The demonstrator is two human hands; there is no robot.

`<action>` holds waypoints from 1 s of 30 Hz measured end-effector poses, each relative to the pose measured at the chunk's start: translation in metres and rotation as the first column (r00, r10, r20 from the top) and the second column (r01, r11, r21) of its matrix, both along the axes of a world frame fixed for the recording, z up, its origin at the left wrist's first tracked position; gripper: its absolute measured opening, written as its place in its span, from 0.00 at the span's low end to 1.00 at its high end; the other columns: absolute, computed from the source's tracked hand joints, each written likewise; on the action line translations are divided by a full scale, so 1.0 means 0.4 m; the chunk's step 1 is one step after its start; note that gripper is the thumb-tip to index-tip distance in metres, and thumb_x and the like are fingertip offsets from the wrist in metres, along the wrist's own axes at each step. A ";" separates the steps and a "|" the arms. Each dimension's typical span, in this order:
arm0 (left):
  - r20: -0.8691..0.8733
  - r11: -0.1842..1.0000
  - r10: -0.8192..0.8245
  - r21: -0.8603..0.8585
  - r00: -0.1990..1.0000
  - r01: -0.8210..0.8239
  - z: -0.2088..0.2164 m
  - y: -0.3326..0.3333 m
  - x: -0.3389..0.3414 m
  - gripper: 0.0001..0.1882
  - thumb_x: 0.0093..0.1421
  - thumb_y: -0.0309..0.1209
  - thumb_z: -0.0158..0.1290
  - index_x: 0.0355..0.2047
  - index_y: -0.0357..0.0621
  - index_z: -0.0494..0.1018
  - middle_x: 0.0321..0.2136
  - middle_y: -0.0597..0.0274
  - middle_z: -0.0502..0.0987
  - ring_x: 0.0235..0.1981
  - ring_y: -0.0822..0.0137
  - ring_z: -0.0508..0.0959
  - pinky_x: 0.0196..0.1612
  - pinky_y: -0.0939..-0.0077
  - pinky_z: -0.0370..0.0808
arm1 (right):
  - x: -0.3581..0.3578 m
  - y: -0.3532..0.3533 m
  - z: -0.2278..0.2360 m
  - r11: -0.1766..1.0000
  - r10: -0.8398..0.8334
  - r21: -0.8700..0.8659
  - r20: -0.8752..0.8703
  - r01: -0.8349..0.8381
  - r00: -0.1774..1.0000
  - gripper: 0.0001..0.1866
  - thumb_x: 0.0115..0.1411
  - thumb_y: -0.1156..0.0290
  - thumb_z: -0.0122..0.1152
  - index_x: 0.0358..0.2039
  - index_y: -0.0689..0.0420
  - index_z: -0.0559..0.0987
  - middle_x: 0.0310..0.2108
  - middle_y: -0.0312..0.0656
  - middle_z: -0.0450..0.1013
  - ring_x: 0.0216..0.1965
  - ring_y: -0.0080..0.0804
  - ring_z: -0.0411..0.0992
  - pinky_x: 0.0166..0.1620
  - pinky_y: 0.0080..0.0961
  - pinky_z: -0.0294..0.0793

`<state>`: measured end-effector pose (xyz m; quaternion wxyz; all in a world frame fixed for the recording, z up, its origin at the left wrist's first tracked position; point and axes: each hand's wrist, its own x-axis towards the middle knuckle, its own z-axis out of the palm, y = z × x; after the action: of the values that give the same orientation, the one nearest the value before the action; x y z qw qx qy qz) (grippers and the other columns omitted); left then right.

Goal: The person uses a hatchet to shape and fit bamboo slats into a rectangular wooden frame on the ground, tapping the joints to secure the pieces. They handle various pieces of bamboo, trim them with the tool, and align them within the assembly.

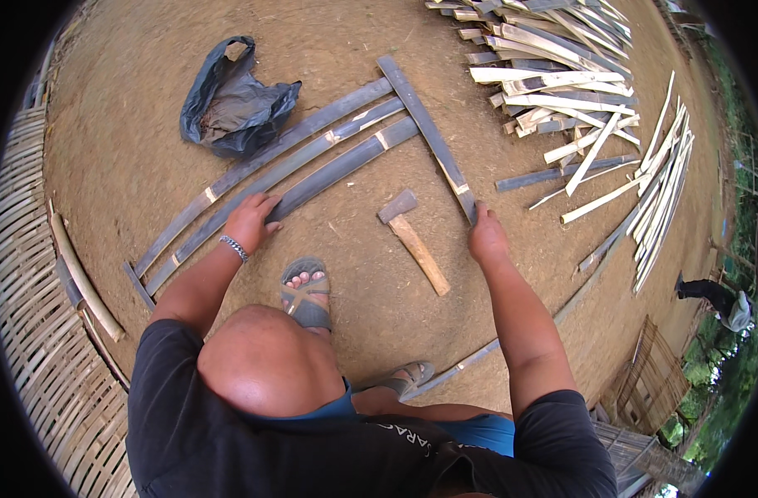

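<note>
Three long dark bamboo strips lie side by side on the ground, running from lower left to upper right. My left hand [252,224] grips the nearest bamboo strip [346,166], fingers over its top and thumb on the near side; the part under my palm is hidden. Across the strips' far right ends lies a crosswise bamboo slat [429,129]. The near end of that slat is in my right hand [489,236], its fingers closed around it. Between my hands, touched by neither, a hatchet [416,249] with a wooden handle rests on the dirt.
A crumpled black plastic bag [238,104] sits beyond the strips. Split bamboo [562,70] is heaped at the far right, with thin pale strips [661,199] beside it. A woven bamboo panel [30,290] borders the left. Another person [719,299] is at the right edge.
</note>
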<state>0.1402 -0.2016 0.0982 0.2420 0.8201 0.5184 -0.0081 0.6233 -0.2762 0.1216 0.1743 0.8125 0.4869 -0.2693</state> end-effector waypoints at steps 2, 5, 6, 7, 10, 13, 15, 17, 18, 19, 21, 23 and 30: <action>0.015 1.000 0.017 0.007 1.000 -0.017 -0.012 -0.003 -0.008 0.32 0.48 0.34 0.71 0.55 0.49 0.75 0.49 0.57 0.77 0.52 0.52 0.75 0.54 0.60 0.75 | 0.006 -0.004 -0.007 1.000 -0.001 0.001 -0.003 0.001 1.000 0.28 0.66 0.78 0.47 0.66 0.48 0.63 0.59 0.54 0.68 0.58 0.53 0.72 0.57 0.45 0.76; 0.025 0.999 0.035 0.011 0.999 -0.036 -0.021 -0.006 -0.010 0.32 0.47 0.34 0.71 0.54 0.48 0.76 0.48 0.56 0.77 0.53 0.51 0.75 0.54 0.60 0.75 | 0.010 -0.009 -0.011 1.000 0.001 -0.004 0.004 -0.001 1.000 0.28 0.66 0.78 0.47 0.67 0.48 0.63 0.58 0.53 0.69 0.58 0.53 0.72 0.57 0.45 0.76; 0.022 0.999 0.042 0.011 0.999 -0.042 -0.023 -0.006 -0.009 0.32 0.47 0.34 0.71 0.54 0.48 0.76 0.48 0.56 0.77 0.53 0.51 0.75 0.54 0.60 0.75 | 0.011 -0.011 -0.012 1.000 -0.001 0.002 0.003 0.001 1.000 0.29 0.66 0.78 0.47 0.67 0.48 0.63 0.58 0.53 0.69 0.58 0.53 0.72 0.57 0.45 0.76; 0.019 0.999 0.048 0.012 0.999 -0.049 -0.024 -0.007 -0.009 0.32 0.47 0.34 0.71 0.54 0.48 0.76 0.48 0.56 0.77 0.52 0.51 0.75 0.54 0.59 0.75 | 0.010 -0.012 -0.013 1.000 -0.002 0.008 0.000 0.002 1.000 0.29 0.66 0.78 0.47 0.67 0.48 0.63 0.58 0.53 0.69 0.58 0.53 0.72 0.57 0.45 0.76; 0.020 0.999 0.053 0.013 0.998 -0.053 -0.028 -0.005 -0.013 0.31 0.47 0.34 0.71 0.53 0.48 0.76 0.48 0.56 0.77 0.52 0.50 0.76 0.54 0.59 0.75 | 0.007 -0.015 -0.017 1.000 0.003 0.016 0.001 -0.003 1.000 0.30 0.66 0.79 0.47 0.68 0.48 0.62 0.58 0.53 0.69 0.58 0.53 0.72 0.57 0.44 0.76; 0.021 0.998 0.061 0.002 0.998 -0.061 -0.022 -0.004 -0.010 0.31 0.47 0.35 0.71 0.53 0.48 0.76 0.47 0.55 0.77 0.51 0.50 0.76 0.53 0.59 0.75 | 0.004 -0.015 -0.016 1.000 0.015 0.003 0.004 -0.015 1.000 0.31 0.65 0.79 0.47 0.69 0.49 0.61 0.58 0.53 0.68 0.58 0.53 0.72 0.57 0.44 0.76; 0.022 0.998 0.067 -0.001 0.998 -0.067 -0.021 -0.001 -0.011 0.31 0.47 0.35 0.71 0.52 0.48 0.77 0.47 0.55 0.77 0.51 0.50 0.76 0.53 0.59 0.75 | 0.000 -0.014 -0.010 1.000 0.024 -0.009 0.004 -0.024 1.000 0.31 0.65 0.80 0.47 0.69 0.49 0.61 0.58 0.54 0.68 0.58 0.52 0.72 0.57 0.44 0.76; 0.027 0.998 0.070 0.001 0.997 -0.070 -0.025 -0.002 -0.013 0.30 0.47 0.35 0.71 0.52 0.48 0.77 0.47 0.55 0.77 0.51 0.50 0.76 0.53 0.59 0.75 | -0.005 -0.013 0.001 0.999 0.034 -0.019 0.004 -0.034 0.999 0.32 0.65 0.79 0.47 0.70 0.50 0.60 0.58 0.54 0.68 0.58 0.52 0.72 0.58 0.43 0.75; 0.033 0.997 0.071 0.015 0.997 -0.071 -0.028 -0.003 -0.015 0.30 0.47 0.35 0.71 0.52 0.48 0.77 0.47 0.55 0.77 0.51 0.50 0.76 0.53 0.59 0.75 | -0.004 -0.013 -0.005 0.999 0.037 -0.020 0.010 -0.037 0.999 0.32 0.65 0.80 0.47 0.70 0.50 0.60 0.58 0.54 0.68 0.58 0.52 0.72 0.58 0.43 0.75; 0.040 0.997 0.070 0.028 0.997 -0.071 -0.032 -0.005 -0.015 0.30 0.47 0.35 0.71 0.52 0.48 0.77 0.47 0.55 0.77 0.51 0.50 0.76 0.53 0.59 0.75 | -0.001 -0.014 -0.010 0.999 0.039 -0.021 0.017 -0.039 0.999 0.32 0.65 0.80 0.47 0.70 0.50 0.60 0.58 0.54 0.68 0.58 0.52 0.72 0.58 0.43 0.75; 0.046 0.997 0.066 0.036 0.997 -0.068 -0.037 -0.006 -0.014 0.30 0.47 0.35 0.71 0.52 0.48 0.77 0.47 0.55 0.77 0.51 0.50 0.76 0.53 0.59 0.75 | 0.006 -0.017 -0.017 0.999 0.037 -0.028 0.026 -0.037 0.999 0.33 0.64 0.79 0.49 0.70 0.51 0.59 0.58 0.53 0.68 0.58 0.53 0.71 0.58 0.43 0.75; 0.042 0.998 0.062 0.029 0.997 -0.063 -0.034 -0.003 -0.015 0.30 0.47 0.35 0.71 0.51 0.48 0.77 0.47 0.56 0.77 0.51 0.50 0.76 0.53 0.59 0.75 | 0.002 -0.013 -0.014 0.999 0.031 -0.037 0.025 -0.031 0.999 0.34 0.64 0.77 0.52 0.71 0.51 0.59 0.59 0.53 0.68 0.58 0.53 0.71 0.58 0.43 0.75; 0.041 0.997 0.075 0.023 0.996 -0.076 -0.025 -0.007 -0.012 0.29 0.47 0.34 0.71 0.51 0.46 0.77 0.47 0.56 0.77 0.51 0.51 0.76 0.52 0.59 0.76 | -0.016 0.008 -0.003 0.993 0.044 0.111 -0.038 -0.039 0.998 0.40 0.60 0.67 0.64 0.71 0.53 0.59 0.66 0.52 0.62 0.65 0.52 0.64 0.66 0.42 0.67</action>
<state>0.1353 -0.2045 0.0883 0.2422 0.8028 0.5443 0.0239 0.6171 -0.2729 0.1204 0.1247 0.8049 0.5213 -0.2546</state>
